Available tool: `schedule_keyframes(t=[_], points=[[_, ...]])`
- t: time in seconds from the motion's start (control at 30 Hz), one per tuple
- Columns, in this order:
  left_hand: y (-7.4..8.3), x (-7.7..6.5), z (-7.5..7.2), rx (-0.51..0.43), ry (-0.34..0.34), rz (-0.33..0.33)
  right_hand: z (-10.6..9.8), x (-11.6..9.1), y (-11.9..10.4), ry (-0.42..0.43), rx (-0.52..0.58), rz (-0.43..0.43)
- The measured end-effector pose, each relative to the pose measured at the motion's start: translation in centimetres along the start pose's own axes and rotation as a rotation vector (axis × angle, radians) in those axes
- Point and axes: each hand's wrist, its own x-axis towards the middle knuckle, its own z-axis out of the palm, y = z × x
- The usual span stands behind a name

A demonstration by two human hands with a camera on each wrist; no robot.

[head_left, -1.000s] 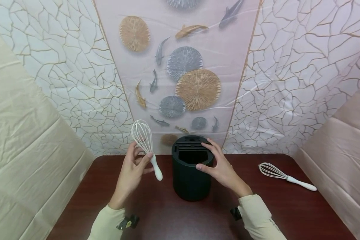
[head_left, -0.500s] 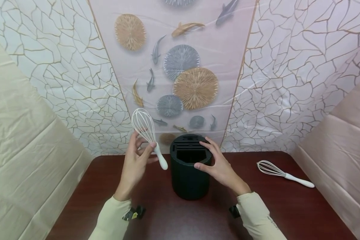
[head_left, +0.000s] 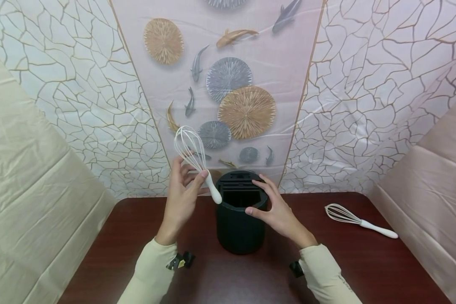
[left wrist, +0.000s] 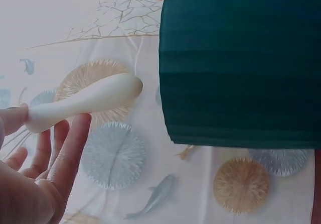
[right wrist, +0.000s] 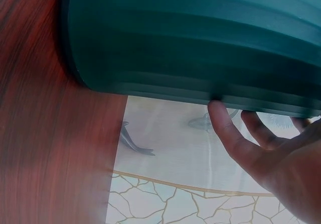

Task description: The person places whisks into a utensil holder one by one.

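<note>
My left hand (head_left: 184, 196) pinches a white whisk (head_left: 213, 188) where the wires join the handle. Its wire loops point up and away, while the handle slants down to the right. In the head view the handle's end overlaps the left rim of a dark green, round utensil holder (head_left: 240, 230); in the left wrist view a gap shows between the handle (left wrist: 95, 98) and the holder (left wrist: 241, 68). The holder stands upright, with slots at the back of its top and a wide opening in front. My right hand (head_left: 281, 215) holds its right side at the rim, thumb in front, fingers behind.
A second white whisk (head_left: 378, 228) lies on the dark red-brown table (head_left: 228, 280) at the right. Behind the table hangs a patterned cloth (head_left: 247, 112) with fish and round motifs. Beige fabric panels (head_left: 34, 190) rise on both sides.
My left hand has carried the whisk up and to the right, bringing the handle's end over the holder's left rim in the head view. My right hand has stayed at the holder's rim.
</note>
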Motion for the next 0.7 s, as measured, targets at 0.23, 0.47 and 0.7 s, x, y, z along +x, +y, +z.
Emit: schedule_keyframes(t=[0.23,0.47,0.7], points=[[-0.6,0.5,1.0,0.029,-0.018,0.013,0.0,0.0,0.0,-0.001,0.000,-0.004],[-1.3,0.9,1.6,0.095,-0.063,0.010,0.1,0.1,0.1,0.006,-0.008,-0.003],[-2.3,1.0,1.9,0.221,-0.115,0.049,0.0,0.0,0.0,0.010,0.000,0.004]])
